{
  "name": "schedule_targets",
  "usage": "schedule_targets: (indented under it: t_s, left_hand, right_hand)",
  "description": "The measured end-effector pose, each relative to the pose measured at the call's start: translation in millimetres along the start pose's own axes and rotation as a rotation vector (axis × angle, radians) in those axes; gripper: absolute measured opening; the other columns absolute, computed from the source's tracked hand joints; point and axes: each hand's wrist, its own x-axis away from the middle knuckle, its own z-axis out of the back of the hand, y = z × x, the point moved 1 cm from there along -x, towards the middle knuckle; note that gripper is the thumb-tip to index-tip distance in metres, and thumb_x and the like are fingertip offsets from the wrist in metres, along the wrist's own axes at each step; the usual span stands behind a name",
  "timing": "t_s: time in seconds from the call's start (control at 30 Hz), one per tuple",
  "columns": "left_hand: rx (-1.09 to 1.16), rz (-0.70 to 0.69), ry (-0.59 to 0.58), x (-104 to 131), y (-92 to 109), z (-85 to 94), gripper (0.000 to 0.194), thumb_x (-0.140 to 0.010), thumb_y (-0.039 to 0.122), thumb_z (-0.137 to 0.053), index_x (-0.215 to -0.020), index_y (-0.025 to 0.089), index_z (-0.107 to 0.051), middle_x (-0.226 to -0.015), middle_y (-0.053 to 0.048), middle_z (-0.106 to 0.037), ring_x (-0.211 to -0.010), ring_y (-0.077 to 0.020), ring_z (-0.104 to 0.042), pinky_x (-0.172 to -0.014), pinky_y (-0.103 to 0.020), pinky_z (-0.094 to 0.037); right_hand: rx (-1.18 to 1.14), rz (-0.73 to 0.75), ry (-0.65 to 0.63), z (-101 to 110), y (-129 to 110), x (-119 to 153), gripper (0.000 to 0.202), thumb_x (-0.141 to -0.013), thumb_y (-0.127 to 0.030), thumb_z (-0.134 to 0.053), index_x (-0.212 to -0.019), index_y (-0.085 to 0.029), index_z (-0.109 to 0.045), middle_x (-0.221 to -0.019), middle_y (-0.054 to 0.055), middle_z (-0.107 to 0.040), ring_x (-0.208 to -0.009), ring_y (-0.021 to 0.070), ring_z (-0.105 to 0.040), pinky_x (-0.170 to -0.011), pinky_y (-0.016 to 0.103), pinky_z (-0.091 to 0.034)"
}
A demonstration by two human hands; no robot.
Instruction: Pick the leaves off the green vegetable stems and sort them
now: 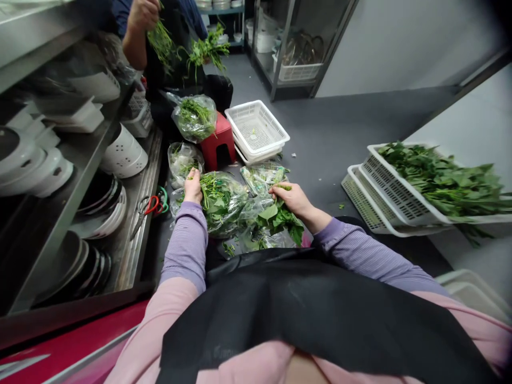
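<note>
My right hand (pixel 294 200) is closed on a bunch of leafy greens (pixel 282 218), whose leaves hang below the fingers. Just left of the middle, my left hand (pixel 192 188) has its fingers curled together; a bit of green shows at their tips, too small to name. Between my hands lies an open clear plastic bag (pixel 236 200) full of leafy greens. Beyond the left hand is another clear bag (pixel 184 160) with pale and green pieces. More plastic and greens (pixel 264 173) lie near my right hand.
Across from me a person (pixel 138 32) holds greens in both hands. A red stool (pixel 220 141) bears a bag of greens (pixel 196 117). White baskets (pixel 256 128) stand beside it; a basket of greens (pixel 408 192) is at right. Scissors (pixel 148 208) lie on the left shelf (pixel 132 250).
</note>
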Motion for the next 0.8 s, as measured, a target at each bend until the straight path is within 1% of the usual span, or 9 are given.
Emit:
schedule_targets:
  t_s: [0.07,0.13,0.2,0.23,0.33,0.47,0.63,0.73,0.8]
  left_hand:
    - [0.029,0.009,-0.028,5,8,-4.1,0.02,-0.082,0.026,-0.059,-0.097,0.013,-0.059,-0.096,-0.007,-0.066,-0.095,-0.0101,-0.059,-0.087,-0.023,-0.043]
    - [0.07,0.086,-0.186,18,18,-12.8,0.023,-0.084,0.034,-0.054,-0.096,0.015,-0.061,-0.098,-0.008,-0.066,-0.094,-0.0129,-0.061,-0.085,-0.027,-0.046]
    - [0.12,0.141,-0.359,42,26,-25.2,0.028,-0.086,0.039,-0.049,-0.098,0.017,-0.061,-0.099,-0.008,-0.066,-0.09,-0.0141,-0.062,-0.082,-0.029,-0.048]
    - [0.139,0.153,-0.403,56,28,-32.1,0.03,-0.086,0.041,-0.048,-0.1,0.018,-0.061,-0.098,-0.008,-0.066,-0.088,-0.0139,-0.063,-0.081,-0.028,-0.048]
    - [0.144,0.199,-0.428,101,27,-53.6,0.033,-0.085,0.044,-0.049,-0.102,0.018,-0.062,-0.09,-0.007,-0.067,-0.079,-0.0123,-0.063,-0.076,-0.025,-0.049]
    - [0.18,0.252,-0.476,149,14,-75.9,0.033,-0.084,0.042,-0.05,-0.1,0.016,-0.063,-0.094,-0.008,-0.067,-0.087,-0.0147,-0.063,-0.082,-0.028,-0.047]
    - [0.301,0.228,-0.486,175,-7,-81.7,0.027,-0.081,0.036,-0.057,-0.09,0.013,-0.066,-0.093,-0.008,-0.068,-0.097,-0.0162,-0.061,-0.091,-0.03,-0.042]
    - [0.3,0.247,-0.55,184,-18,-79.3,0.025,-0.073,0.033,-0.066,-0.088,0.013,-0.067,-0.088,-0.007,-0.068,-0.09,-0.0158,-0.062,-0.089,-0.03,-0.043]
    - [0.255,0.271,-0.611,190,-23,-77.9,0.026,-0.066,0.03,-0.072,-0.086,0.013,-0.068,-0.084,-0.006,-0.068,-0.083,-0.015,-0.062,-0.085,-0.03,-0.043]
  right_hand:
    - [-0.005,-0.003,-0.017,5,-1,2,0.034,-0.071,-0.045,-0.056,-0.077,-0.013,-0.065,-0.068,0.003,-0.063,-0.06,0.0116,-0.051,-0.058,0.023,-0.038]
    - [-0.026,-0.004,-0.062,9,-5,5,0.034,-0.072,-0.045,-0.055,-0.079,-0.013,-0.065,-0.071,0.004,-0.065,-0.061,0.0119,-0.052,-0.059,0.023,-0.039]
    - [-0.015,0.021,-0.122,9,-11,7,0.035,-0.074,-0.046,-0.053,-0.081,-0.013,-0.065,-0.066,0.002,-0.062,-0.058,0.0113,-0.051,-0.058,0.023,-0.039]
    - [0.013,0.046,-0.15,7,-15,9,0.036,-0.075,-0.046,-0.052,-0.081,-0.013,-0.065,-0.063,0.002,-0.061,-0.057,0.011,-0.05,-0.058,0.024,-0.038]
    - [0.161,0.162,-0.194,-8,-27,11,0.033,-0.075,-0.045,-0.055,-0.079,-0.014,-0.067,-0.067,0.002,-0.062,-0.063,0.012,-0.053,-0.065,0.025,-0.039]
    - [0.436,0.255,-0.182,-33,-34,13,0.033,-0.068,-0.043,-0.065,-0.089,-0.018,-0.067,-0.086,0.005,-0.067,-0.077,0.0171,-0.057,-0.074,0.028,-0.04]
    - [0.581,0.197,-0.145,-41,-19,19,0.031,-0.071,-0.037,-0.063,-0.095,-0.019,-0.065,-0.091,0.007,-0.067,-0.081,0.0199,-0.059,-0.074,0.03,-0.041]
    - [0.545,0.218,-0.181,-32,-7,24,0.026,-0.072,-0.028,-0.059,-0.094,-0.017,-0.067,-0.091,0.007,-0.068,-0.08,0.0192,-0.06,-0.074,0.029,-0.042]
    - [0.492,0.183,-0.216,-22,0,27,0.025,-0.073,-0.029,-0.056,-0.089,-0.016,-0.069,-0.084,0.006,-0.068,-0.075,0.0185,-0.06,-0.071,0.029,-0.042]
